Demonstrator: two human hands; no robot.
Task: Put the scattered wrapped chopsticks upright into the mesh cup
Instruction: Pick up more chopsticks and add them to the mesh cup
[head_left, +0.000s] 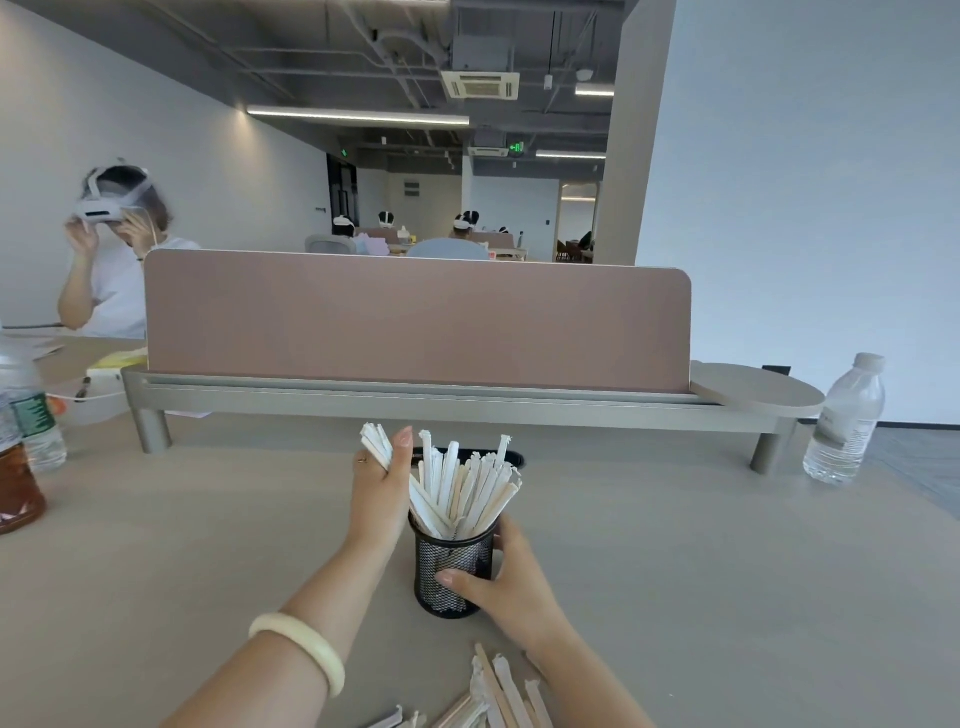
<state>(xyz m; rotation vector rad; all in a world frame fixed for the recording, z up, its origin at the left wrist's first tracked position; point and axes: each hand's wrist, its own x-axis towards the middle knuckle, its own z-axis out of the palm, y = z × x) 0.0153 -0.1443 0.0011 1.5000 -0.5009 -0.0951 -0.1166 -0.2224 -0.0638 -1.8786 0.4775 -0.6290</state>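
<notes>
A black mesh cup (453, 566) stands on the table in front of me, packed with several white wrapped chopsticks (470, 483) standing upright and fanning out. My left hand (382, 488) grips a small bunch of wrapped chopsticks (375, 441) whose lower ends sit in the cup's left side. My right hand (511, 582) clasps the cup's right wall, thumb across the mesh. More wrapped chopsticks (496, 693) lie scattered flat on the table near the bottom edge, under my right wrist.
A pink divider panel (415, 319) on a grey raised shelf (447, 402) crosses the table behind the cup. A clear water bottle (844, 421) stands at the right, other bottles (26, 426) at the left edge. A person with a headset (111, 244) sits at the back left.
</notes>
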